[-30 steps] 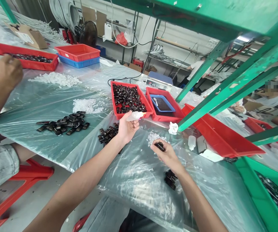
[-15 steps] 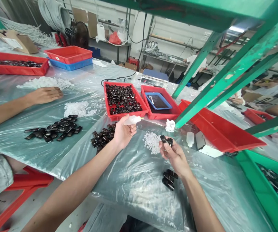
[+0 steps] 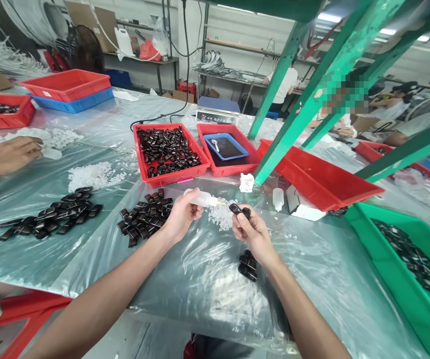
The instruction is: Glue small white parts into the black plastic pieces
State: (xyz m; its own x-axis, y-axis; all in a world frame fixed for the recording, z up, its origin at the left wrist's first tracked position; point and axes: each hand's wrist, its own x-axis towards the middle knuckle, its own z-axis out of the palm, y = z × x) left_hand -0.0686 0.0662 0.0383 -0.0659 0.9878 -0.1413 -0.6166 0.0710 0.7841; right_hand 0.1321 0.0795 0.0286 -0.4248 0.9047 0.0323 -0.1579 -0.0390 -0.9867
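My left hand (image 3: 183, 214) is closed round a translucent squeeze bottle (image 3: 202, 198), whose thin yellowish tip points right. Between the thumb and fingers of my right hand (image 3: 252, 230) are small glossy black plastic pieces (image 3: 237, 209); the bottle's tip is very near them, and I cannot tell whether they touch. Below that hand lie several more black pieces (image 3: 247, 265). A heap of small white bits (image 3: 220, 217) sits on the table between my hands. Left of my left hand is a pile of black pieces (image 3: 143, 219).
A red tray (image 3: 172, 175) of black pieces and a red tray (image 3: 227, 167) holding a blue tray stand ahead. Green posts (image 3: 274, 134) rise at the right, near a green bin (image 3: 386, 264). A co-worker's hand (image 3: 15, 154) holds a white bottle at the left.
My left hand has brought the bottle's tip close to the black pieces in my right hand. The view has shifted right. The co-worker's hand now holds a bottle.
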